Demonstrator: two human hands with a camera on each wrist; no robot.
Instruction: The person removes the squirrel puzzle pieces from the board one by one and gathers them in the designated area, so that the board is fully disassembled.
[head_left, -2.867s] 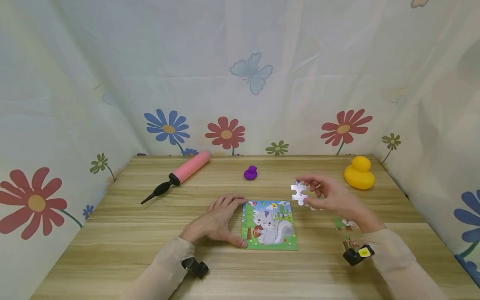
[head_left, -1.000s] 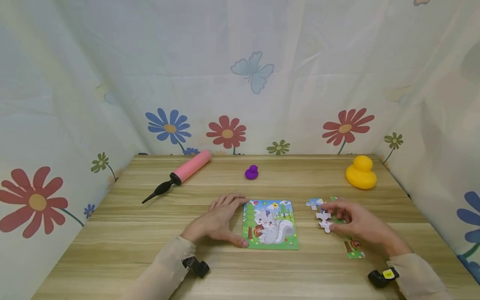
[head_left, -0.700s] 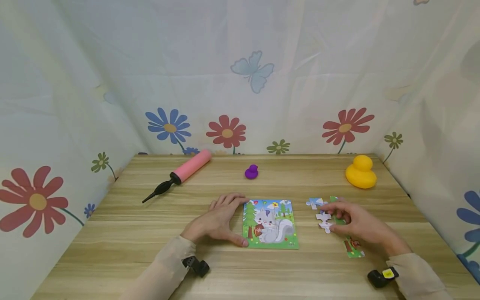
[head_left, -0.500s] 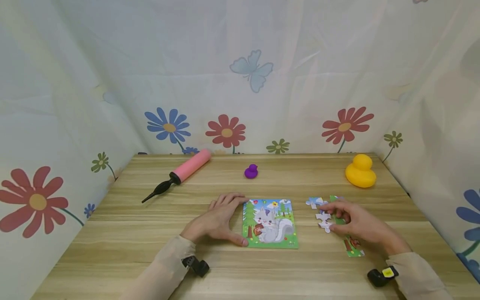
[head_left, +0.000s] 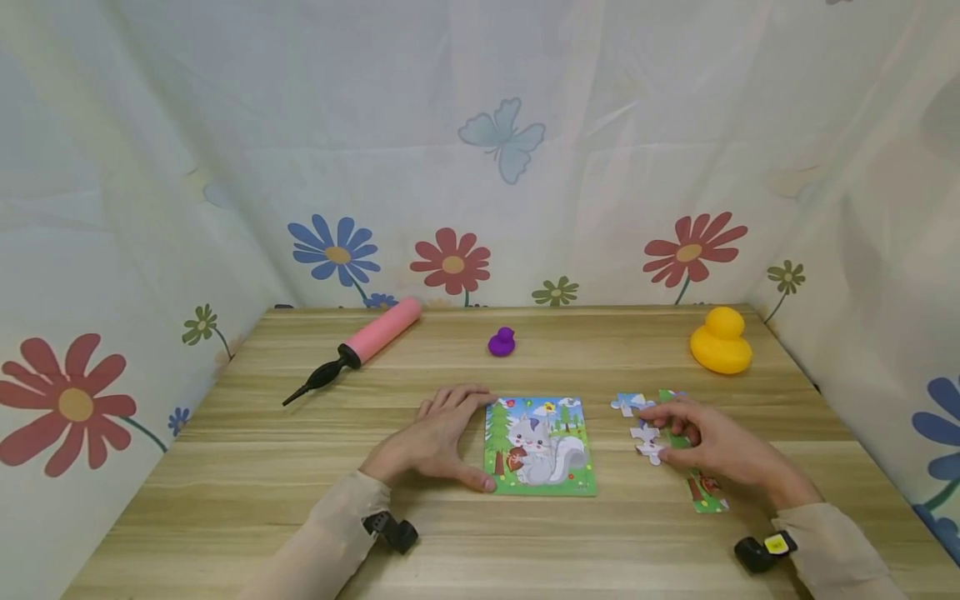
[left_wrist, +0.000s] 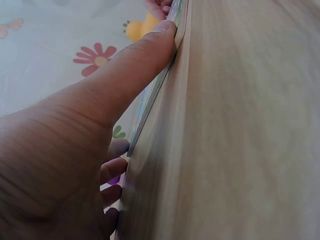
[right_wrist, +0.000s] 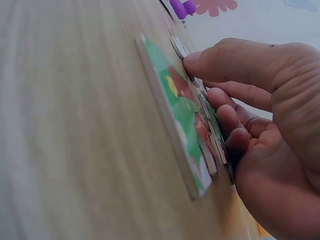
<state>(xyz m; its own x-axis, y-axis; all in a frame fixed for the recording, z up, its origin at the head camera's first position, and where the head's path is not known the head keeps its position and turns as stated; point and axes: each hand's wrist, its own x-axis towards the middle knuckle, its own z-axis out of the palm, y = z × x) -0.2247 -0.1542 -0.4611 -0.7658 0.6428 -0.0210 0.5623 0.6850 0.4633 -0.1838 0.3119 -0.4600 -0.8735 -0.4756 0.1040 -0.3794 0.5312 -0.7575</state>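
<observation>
A thin square board [head_left: 540, 450] with a grey squirrel picture lies flat on the table. My left hand [head_left: 431, 446] rests along its left side, fingers spread; the thumb [left_wrist: 155, 42] touches the near-left corner and a fingertip the far-left one. To the right, my right hand [head_left: 712, 446] pinches a pale jigsaw piece [head_left: 647, 443] between thumb and index finger, low at the table. Beside it lie a blue sky jigsaw piece [head_left: 627, 406], a green piece partly hidden by the hand, and a green-and-brown jigsaw piece [right_wrist: 172, 102] nearer me.
The wooden table [head_left: 450, 550] has a pink hand pump [head_left: 382, 333] at the back left. A small purple duck [head_left: 502, 342] stands at the back middle, a larger yellow duck [head_left: 720, 343] at the back right. A flowered curtain [head_left: 562, 167] hangs behind.
Since the earliest frame, my right hand has carried the pale jigsaw piece rightward and nearer, down beside the other pieces. Over the last second it holds still. The left hand stays put.
</observation>
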